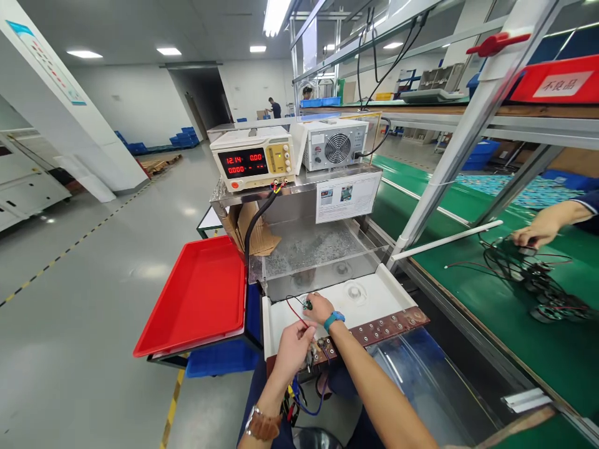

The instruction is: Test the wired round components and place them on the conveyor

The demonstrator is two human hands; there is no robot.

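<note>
My left hand (294, 347), closed in a pinch, grips a thin red wire (296, 312) near the brown terminal strip (374, 330). Just beyond it, my right hand (321, 308) is closed around a small green circuit board (307, 305), mostly covered by the fingers. The red wire and a black one loop out from the board's side. Both hands are over the front of a white tray-like fixture (374, 288) with round fittings in its floor. Below the strip hang blue, yellow and black leads (299, 399).
A power supply (253, 159) with lit red digits stands on a metal shelf beside a fan-fronted unit (334, 146). To the left is a red tray (201, 293). At right, a co-worker's hand (538, 226) touches wired black parts (538, 280) on the green conveyor (491, 330).
</note>
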